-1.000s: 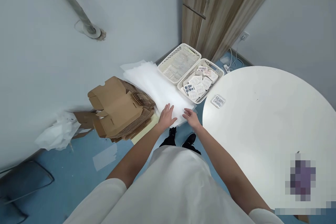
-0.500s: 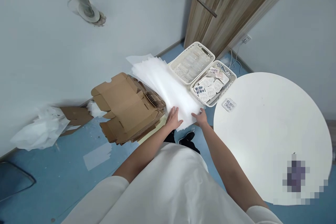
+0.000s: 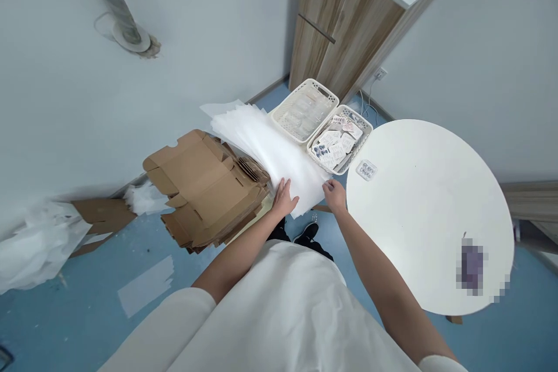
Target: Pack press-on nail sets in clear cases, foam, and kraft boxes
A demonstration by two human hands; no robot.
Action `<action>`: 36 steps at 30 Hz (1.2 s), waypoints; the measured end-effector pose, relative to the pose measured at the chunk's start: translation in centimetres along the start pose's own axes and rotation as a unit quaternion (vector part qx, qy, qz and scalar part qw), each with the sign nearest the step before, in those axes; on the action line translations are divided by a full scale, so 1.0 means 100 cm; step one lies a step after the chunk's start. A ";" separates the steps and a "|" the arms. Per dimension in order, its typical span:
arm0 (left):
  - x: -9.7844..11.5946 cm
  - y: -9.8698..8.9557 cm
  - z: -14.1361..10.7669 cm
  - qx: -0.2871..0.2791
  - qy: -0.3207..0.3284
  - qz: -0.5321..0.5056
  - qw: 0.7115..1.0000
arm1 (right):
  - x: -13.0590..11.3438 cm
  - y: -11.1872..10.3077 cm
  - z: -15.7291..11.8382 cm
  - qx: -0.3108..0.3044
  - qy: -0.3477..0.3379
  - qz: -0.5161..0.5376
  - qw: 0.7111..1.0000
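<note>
A fanned stack of thin white packing foam sheets (image 3: pixel 283 157) lies in front of me, next to a pile of flattened brown cardboard boxes (image 3: pixel 204 180). My left hand (image 3: pixel 285 199) rests on the near left part of the stack, fingers spread and thumb out. At the right edge of the sheets, my right hand (image 3: pixel 335 194) is closed, thumb and fingers pinched at a sheet's corner. How many sheets it grips is hidden. Just beyond the right hand stands a white basket of printed cards (image 3: pixel 336 142).
Behind the sheets sits another white basket with clear packs (image 3: pixel 305 110). A round white table (image 3: pixel 436 203) is on the right, with a small clear pack (image 3: pixel 367 170) near its edge. A wooden cabinet (image 3: pixel 340 17) stands at the back. White wrapping (image 3: pixel 39 244) lies at the left.
My right hand has gone from loosely spread fingers to a pinch at the sheets' right edge. My left hand stays on the stack. The view has shifted slightly.
</note>
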State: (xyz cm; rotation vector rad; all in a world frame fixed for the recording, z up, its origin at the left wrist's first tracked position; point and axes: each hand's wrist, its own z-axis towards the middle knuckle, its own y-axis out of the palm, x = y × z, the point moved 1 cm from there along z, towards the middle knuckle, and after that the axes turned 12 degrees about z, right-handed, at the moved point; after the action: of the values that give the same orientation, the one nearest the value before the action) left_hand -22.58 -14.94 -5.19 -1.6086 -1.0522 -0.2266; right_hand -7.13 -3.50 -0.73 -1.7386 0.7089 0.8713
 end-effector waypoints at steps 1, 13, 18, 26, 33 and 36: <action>0.001 0.000 -0.001 0.011 0.001 -0.006 1.000 | -0.007 -0.001 -0.002 -0.002 -0.018 -0.005 1.000; 0.036 0.009 -0.010 0.127 -0.057 -0.047 0.989 | -0.033 -0.060 -0.018 0.048 -0.116 0.160 0.979; 0.083 0.029 -0.012 0.073 -0.157 -0.205 0.963 | -0.004 -0.121 -0.034 0.142 -0.096 0.270 0.947; 0.181 0.107 -0.022 -0.095 -0.053 -0.360 0.927 | 0.101 -0.218 -0.082 0.337 -0.013 0.361 0.870; 0.240 0.172 -0.020 -0.117 0.062 -0.160 0.978 | 0.197 -0.262 -0.143 0.394 0.081 0.395 0.826; 0.253 0.189 -0.023 -0.134 0.102 -0.075 0.983 | 0.225 -0.270 -0.170 0.396 0.129 0.383 0.825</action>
State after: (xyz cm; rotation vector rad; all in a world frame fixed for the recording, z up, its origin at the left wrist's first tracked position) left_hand 6.64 -3.38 -1.32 -1.7033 -1.0160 -0.6446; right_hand 30.77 -12.68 -1.40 -0.7827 1.7387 0.6777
